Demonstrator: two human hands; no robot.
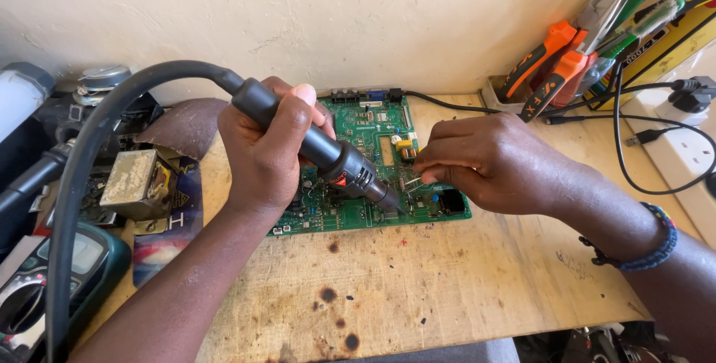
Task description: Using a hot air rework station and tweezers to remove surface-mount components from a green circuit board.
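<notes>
Lowest in the frame, at the lower left corner, a dark green multimeter (33,281) is lying on the wooden surface (447,281), whose bare planks are showing dark scorch marks near the bottom centre. Above the meter, a boxy metal part (138,178) is sitting among clutter at the left edge, and a thick black hose (82,154) is arching up from the bottom left toward the middle. That hose is feeding a black hot-air tool (328,156), which the left hand (265,150) is gripping, fingers wrapped tightly round the handle and thumb lying along its top; the nozzle is pointing down and to the right at a green circuit board (373,177). This board is lying flat at the centre of the frame, close to the wall. Just right of the nozzle, the right hand (496,162) is resting over the board's right side, its fingertips pressed together, pinching thin metal tweezers (412,182) whose tips are touching the board beside the nozzle. Farther right, orange-handled pliers (556,65) are standing in a holder at the upper right, and black cables (641,136) are trailing past a white power strip (690,154).
</notes>
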